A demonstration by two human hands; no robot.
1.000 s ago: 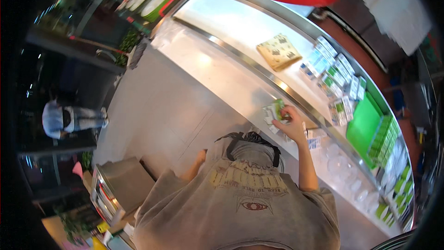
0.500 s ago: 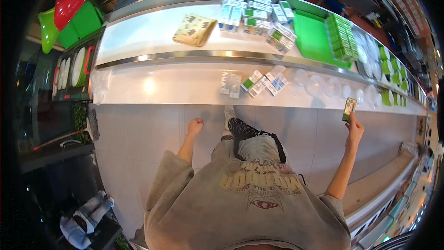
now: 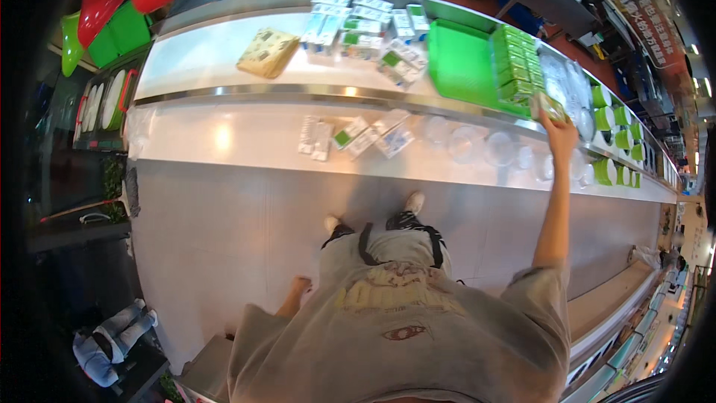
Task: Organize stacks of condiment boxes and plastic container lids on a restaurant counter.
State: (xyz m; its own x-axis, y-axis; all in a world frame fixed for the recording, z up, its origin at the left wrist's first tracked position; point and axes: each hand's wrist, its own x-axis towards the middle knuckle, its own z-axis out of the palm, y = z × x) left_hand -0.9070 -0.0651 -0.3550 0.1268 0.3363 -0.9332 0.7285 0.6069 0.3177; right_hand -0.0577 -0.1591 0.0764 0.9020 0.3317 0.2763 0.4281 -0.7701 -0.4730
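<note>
My right hand (image 3: pixel 561 133) is raised over the counter's upper shelf, closed on a small flat green-and-gold packet (image 3: pixel 552 107). The packet is right beside a stack of green packs (image 3: pixel 517 67), which stands on the right part of a bright green tray (image 3: pixel 456 60). From this view I cannot tell whether the packet touches the stack. My left hand (image 3: pixel 300 285) hangs low by my side over the floor, away from the counter. Its fingers look curled in, and nothing shows in them.
White-and-green cartons (image 3: pixel 362 26) and a folded yellow patterned bag (image 3: pixel 268 52) sit on the upper shelf. Along the lower ledge are small cartons (image 3: pixel 391 134) and clear plastic cups (image 3: pixel 464 143). Green-and-white cups (image 3: pixel 605 118) stand at the right end. A person (image 3: pixel 108 347) sits at lower left.
My right hand has moved up with the packet, from the counter's front edge to the green stack. My left hand has dropped back toward my body. The view has shifted to the right.
</note>
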